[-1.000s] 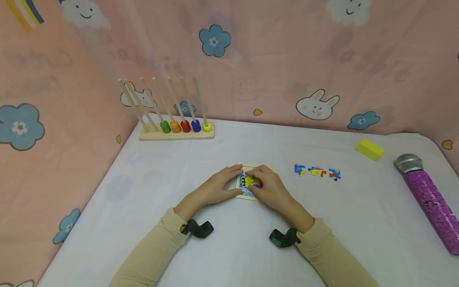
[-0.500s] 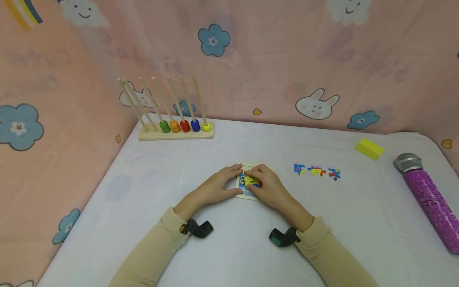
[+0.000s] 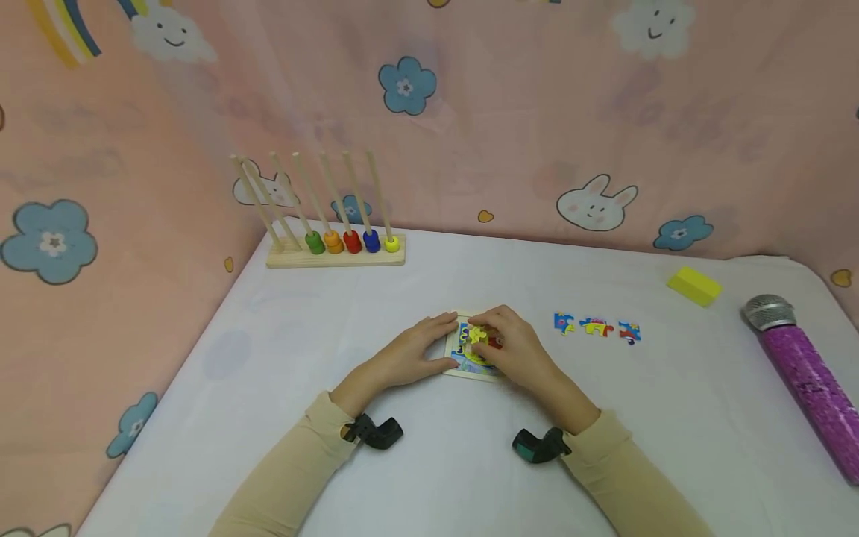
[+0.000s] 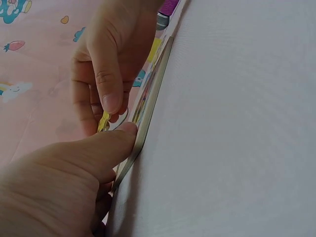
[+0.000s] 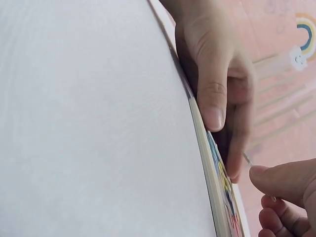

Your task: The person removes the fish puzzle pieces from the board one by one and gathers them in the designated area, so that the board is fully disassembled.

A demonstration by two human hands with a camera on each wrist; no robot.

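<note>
A small puzzle board (image 3: 472, 377) with a pale wooden rim and colourful picture lies between the hands. My left hand (image 3: 408, 352) rests against its left side, thumb near the front corner and fingers towards the back one. Over the board, my right hand (image 3: 520, 356) pinches a yellow puzzle piece (image 3: 477, 335) between thumb and fingers. In the left wrist view, this yellow piece (image 4: 103, 121) is raised off the board, tilted on edge. The right hand hides the board's right part. Three loose puzzle pieces (image 3: 596, 326) lie in a row to the right.
A wooden bead abacus (image 3: 335, 258) with upright pegs stands at the back left. At the back right lie a yellow block (image 3: 695, 286) and a purple glittery microphone (image 3: 808, 388). A pink patterned cloth (image 3: 490, 112) hangs behind the white table (image 3: 429, 462).
My right hand has lifted the yellow piece from the board and shifted slightly right. The left hand stays at the board's left side. The head view has tilted a little.
</note>
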